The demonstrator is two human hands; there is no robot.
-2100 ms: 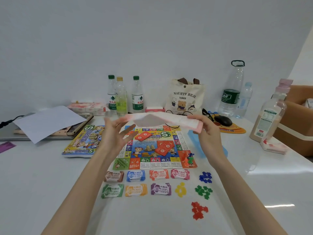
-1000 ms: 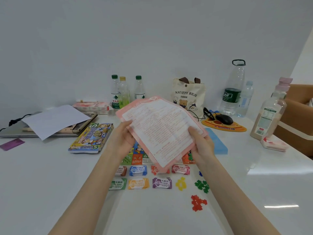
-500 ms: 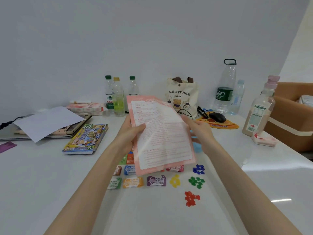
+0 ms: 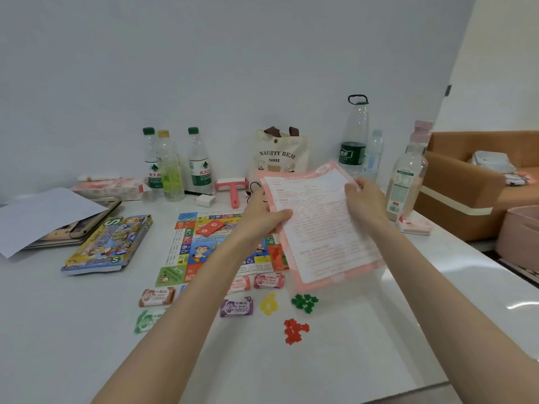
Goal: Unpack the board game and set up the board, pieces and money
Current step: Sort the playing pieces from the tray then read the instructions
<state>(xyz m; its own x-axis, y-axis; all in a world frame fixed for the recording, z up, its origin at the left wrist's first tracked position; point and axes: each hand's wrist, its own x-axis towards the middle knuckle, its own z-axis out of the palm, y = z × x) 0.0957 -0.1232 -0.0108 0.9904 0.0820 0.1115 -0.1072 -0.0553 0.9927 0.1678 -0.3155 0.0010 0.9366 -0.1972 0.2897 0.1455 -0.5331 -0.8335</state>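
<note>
A white table (image 4: 335, 371) runs along a plain wall. Both hands hold a pink-bordered rule sheet (image 4: 318, 225) above it: the left hand (image 4: 264, 218) pinches its left edge, the right hand (image 4: 366, 204) its upper right edge. Below the left fingers lies the game board (image 4: 204, 246); nearer are money bundles (image 4: 236, 307) and piles of coloured pieces (image 4: 295, 330). The closed game box (image 4: 109, 246) lies further left.

Near edge open, back edge crowded

The white table (image 4: 291, 374) lies bare along its near edge; plastic bottles (image 4: 175, 164) and a cream canvas bag (image 4: 280, 153) line the back edge, while the pink-bordered paper sheet (image 4: 320, 228), held aloft, probably blocks the right side.
</note>
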